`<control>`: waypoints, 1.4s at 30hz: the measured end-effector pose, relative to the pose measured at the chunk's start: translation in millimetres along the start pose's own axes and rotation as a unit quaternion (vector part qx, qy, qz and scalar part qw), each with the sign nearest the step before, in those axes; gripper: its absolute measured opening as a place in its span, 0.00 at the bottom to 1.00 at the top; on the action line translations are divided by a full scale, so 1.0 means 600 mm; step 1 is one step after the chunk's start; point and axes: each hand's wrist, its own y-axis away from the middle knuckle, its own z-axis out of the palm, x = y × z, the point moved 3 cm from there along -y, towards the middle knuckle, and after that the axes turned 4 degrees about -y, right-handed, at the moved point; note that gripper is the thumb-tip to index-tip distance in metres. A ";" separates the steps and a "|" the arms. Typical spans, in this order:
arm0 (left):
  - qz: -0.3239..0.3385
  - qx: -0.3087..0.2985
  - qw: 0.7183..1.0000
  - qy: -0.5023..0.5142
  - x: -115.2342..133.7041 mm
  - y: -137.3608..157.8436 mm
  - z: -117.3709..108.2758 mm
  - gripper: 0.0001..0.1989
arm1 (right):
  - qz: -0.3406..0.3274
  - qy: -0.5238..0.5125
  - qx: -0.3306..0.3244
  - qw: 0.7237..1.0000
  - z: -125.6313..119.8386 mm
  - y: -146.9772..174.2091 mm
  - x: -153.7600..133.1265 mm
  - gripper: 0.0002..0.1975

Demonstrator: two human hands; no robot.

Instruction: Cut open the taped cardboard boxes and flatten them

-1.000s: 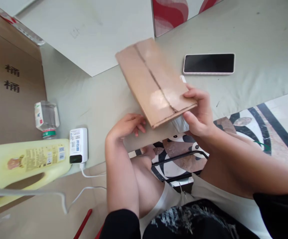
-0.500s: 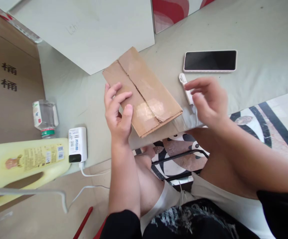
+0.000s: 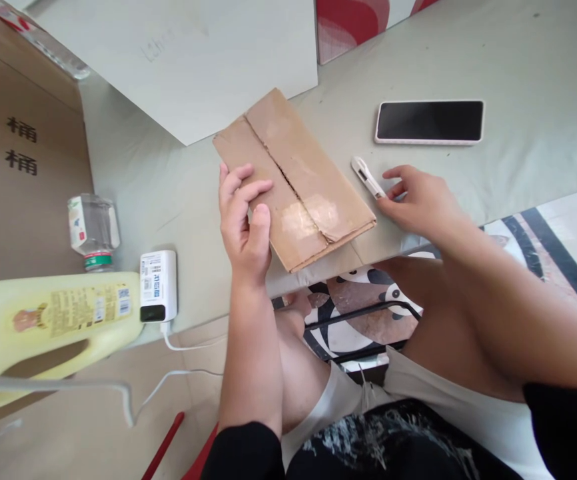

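Observation:
A flat cardboard box [image 3: 313, 177] with a taped seam lies tilted at the middle of the cloth-covered table. My left hand [image 3: 246, 220] grips its left edge, fingers bent over the top face and thumb near the lower corner. Right of the box is a small white utility knife [image 3: 366, 177], angled down to the right. My right hand [image 3: 418, 200] has its thumb and curled fingers at the knife's lower end, in what looks like a pinch. The fingers partly hide that end, so the blade is not visible.
A phone [image 3: 431, 122] lies beyond the right hand. At the left are a white power bank [image 3: 158, 283] with a cable, a yellow jug [image 3: 53, 333], a clear bottle [image 3: 93, 230] and a large carton [image 3: 18, 200]. A white box [image 3: 193, 60] stands behind.
My right hand has come down onto the knife's lower end, and the knife has turned to a flatter slant. My left hand keeps its hold on the box; the view has shifted slightly.

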 end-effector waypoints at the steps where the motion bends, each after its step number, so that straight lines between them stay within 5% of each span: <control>1: 0.010 -0.001 1.000 0.005 0.001 0.000 0.000 0.18 | 0.006 -0.083 -0.041 0.996 0.002 0.001 0.000 0.17; 4: 0.035 0.000 0.999 0.013 0.005 0.000 0.001 0.16 | -0.006 -0.323 -0.141 0.936 0.015 0.007 -0.012 0.13; 8: 0.022 0.006 1.000 0.013 0.003 -0.001 0.002 0.16 | -0.005 -0.424 -0.078 0.902 0.025 0.008 -0.029 0.16; 13: -0.052 0.004 0.998 -0.021 -0.005 0.000 0.002 0.18 | 0.037 -0.468 0.005 0.883 0.027 0.004 -0.031 0.15; 19: 0.034 0.018 0.999 -0.013 0.007 0.000 0.002 0.18 | 0.022 -0.444 0.020 0.896 0.025 0.004 -0.021 0.13; 29: 0.029 0.010 1.000 -0.007 0.004 -0.001 0.003 0.19 | 0.031 -0.461 0.018 0.887 0.025 0.002 -0.019 0.15; 35: 0.102 0.027 0.994 -0.018 -0.006 -0.004 0.004 0.15 | 0.053 -0.531 0.050 0.844 0.029 -0.006 -0.011 0.14; 42: 0.116 0.021 0.993 -0.021 -0.016 -0.004 0.007 0.17 | 0.038 -0.535 0.052 0.843 0.030 -0.004 -0.015 0.12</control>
